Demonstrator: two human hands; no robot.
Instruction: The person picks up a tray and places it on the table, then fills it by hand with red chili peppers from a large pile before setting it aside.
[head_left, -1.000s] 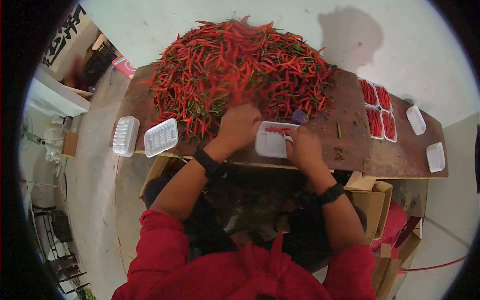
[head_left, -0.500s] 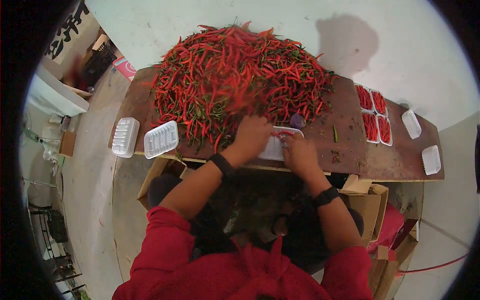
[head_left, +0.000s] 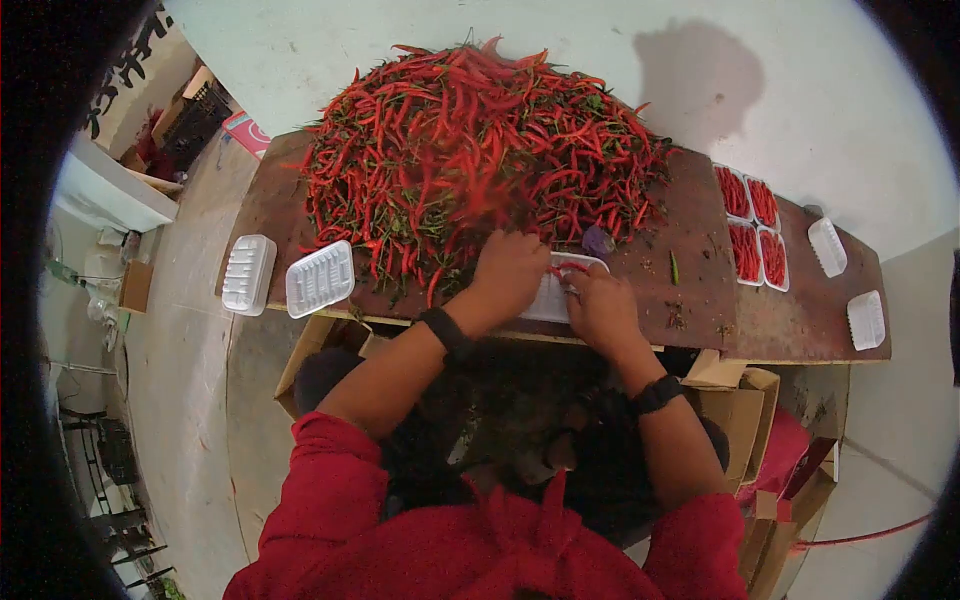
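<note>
A large heap of red chilies (head_left: 460, 130) with green stems covers the middle of the brown table. At its front edge my left hand (head_left: 510, 270) is closed, its fingertips bent down against the chilies; what they grip is hidden. My right hand (head_left: 602, 305) is curled over the right side of a white tray (head_left: 545, 302), its fingers at a few red chilies (head_left: 570, 267) at the tray's far end. The rest of the tray's inside shows white. Just behind the tray lies a small purple object (head_left: 597, 240).
Empty white trays (head_left: 320, 279) and a stack of trays (head_left: 249, 275) are at the left. Chili-filled trays (head_left: 745, 252) stand at the right, with two more white trays (head_left: 866, 320) beyond. Cardboard boxes (head_left: 735, 420) are below the table. A single green chili (head_left: 674, 267) lies right of the purple object.
Both hands have barely moved; the view has shifted slightly. My right hand remains over the tray and my left hand at the heap's edge.
</note>
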